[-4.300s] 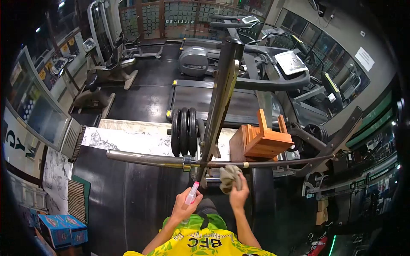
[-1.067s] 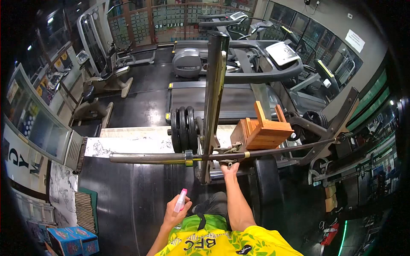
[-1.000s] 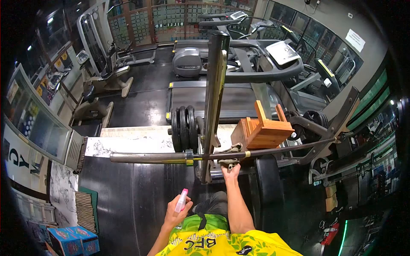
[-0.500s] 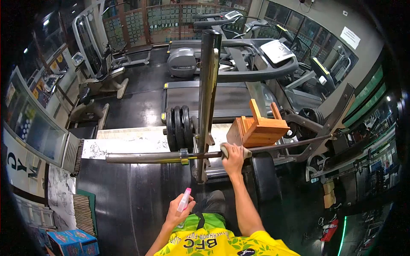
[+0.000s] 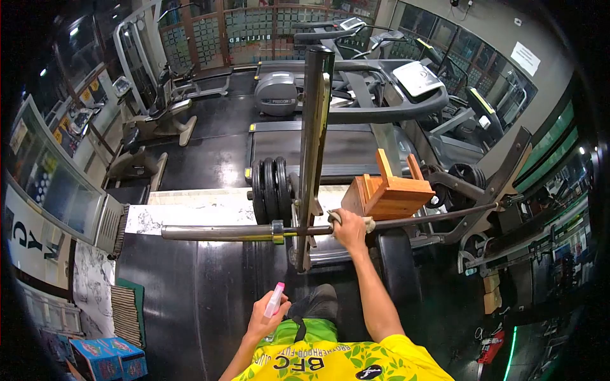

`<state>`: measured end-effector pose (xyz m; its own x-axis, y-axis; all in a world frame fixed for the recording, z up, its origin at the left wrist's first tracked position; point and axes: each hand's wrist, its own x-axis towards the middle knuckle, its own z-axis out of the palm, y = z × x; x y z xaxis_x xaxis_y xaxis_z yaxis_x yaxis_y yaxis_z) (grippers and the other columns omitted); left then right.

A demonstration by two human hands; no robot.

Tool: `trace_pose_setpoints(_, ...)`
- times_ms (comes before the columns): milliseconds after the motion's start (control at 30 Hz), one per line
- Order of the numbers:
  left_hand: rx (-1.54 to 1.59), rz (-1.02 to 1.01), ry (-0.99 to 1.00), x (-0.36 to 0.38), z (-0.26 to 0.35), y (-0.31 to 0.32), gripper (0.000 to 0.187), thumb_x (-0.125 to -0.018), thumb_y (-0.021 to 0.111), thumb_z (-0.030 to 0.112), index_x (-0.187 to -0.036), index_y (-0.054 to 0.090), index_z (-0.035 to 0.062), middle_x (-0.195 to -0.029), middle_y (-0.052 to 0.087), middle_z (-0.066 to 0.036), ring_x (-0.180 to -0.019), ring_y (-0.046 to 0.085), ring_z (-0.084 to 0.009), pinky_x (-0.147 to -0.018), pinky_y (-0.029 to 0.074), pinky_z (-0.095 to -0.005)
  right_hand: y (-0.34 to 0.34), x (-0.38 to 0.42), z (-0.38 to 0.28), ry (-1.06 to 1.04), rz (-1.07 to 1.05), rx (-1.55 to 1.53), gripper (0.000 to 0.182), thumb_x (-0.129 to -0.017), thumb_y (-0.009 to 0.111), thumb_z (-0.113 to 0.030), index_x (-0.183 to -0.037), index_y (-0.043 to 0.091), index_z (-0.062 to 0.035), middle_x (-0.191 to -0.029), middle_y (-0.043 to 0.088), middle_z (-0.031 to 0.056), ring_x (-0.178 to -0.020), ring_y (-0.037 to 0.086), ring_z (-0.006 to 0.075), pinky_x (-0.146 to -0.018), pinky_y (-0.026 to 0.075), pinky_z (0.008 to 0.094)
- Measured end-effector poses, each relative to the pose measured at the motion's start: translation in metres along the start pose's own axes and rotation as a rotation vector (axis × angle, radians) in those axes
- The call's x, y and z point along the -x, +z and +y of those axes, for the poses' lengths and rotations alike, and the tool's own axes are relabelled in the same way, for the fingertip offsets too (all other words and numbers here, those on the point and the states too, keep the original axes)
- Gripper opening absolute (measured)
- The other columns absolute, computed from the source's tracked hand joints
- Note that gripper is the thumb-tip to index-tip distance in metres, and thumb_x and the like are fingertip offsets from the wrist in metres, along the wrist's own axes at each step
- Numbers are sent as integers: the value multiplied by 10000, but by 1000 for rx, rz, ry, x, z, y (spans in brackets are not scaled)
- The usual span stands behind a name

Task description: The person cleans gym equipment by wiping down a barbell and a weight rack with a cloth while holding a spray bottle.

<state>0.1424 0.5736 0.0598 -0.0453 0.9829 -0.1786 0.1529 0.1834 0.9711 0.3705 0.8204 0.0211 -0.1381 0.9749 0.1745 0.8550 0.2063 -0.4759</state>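
Observation:
My left hand is closed around a small clear spray bottle with a pink top, held low in front of my shirt. Ahead of it, my right hand wraps a light-coloured cloth over the barbell, just right of the upright post. Most of the cloth is hidden under the fingers. The bar lies across the rack, with a bare sleeve at its left end. Close behind the right hand is a wooden box-like piece with upright slats.
Black weight plates hang on the rack left of the post. A black padded bench stands below the bar. Treadmills fill the space behind, and a weight machine stands at the far left. A blue box is at lower left.
My right hand has turned over the bar, its knuckles now tilted differently, with the cloth still under it. The left hand holds the spray bottle as before. The view has shifted slightly.

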Motion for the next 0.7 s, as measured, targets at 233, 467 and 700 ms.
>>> trace_pose_setpoints(233, -24, 2, 64, -9, 10, 4, 193, -849, 709, 167, -936, 624, 17, -712, 613, -65, -613, 560, -121, -598, 457, -273, 24, 78, -6, -158, 427, -157, 439, -717, 543, 81, -1128, 594, -63, -1153, 615, 209, -1139, 558, 393, -1046, 386, 461)
trace_pose_setpoints(467, -36, -23, 79, -18, 14, 7, 208, -847, 709, 175, -951, 626, 14, -737, 627, -78, -619, 568, -139, -607, 462, -279, 97, 114, 20, 637, 411, -874, 268, -907, 458, -14, -1140, 588, -42, -1084, 660, 112, -970, 644, 282, -845, 510, 421)
trace_pose_setpoints(700, -30, -18, 149, -24, 17, 13, 216, -849, 704, 171, -971, 621, 13, -780, 641, -78, -642, 575, -146, -625, 465, -281, 92, 41, 42, 1085, 290, -2197, 296, -900, 442, -259, -1071, 655, -147, -1072, 682, 31, -991, 641, 248, -874, 504, 438)
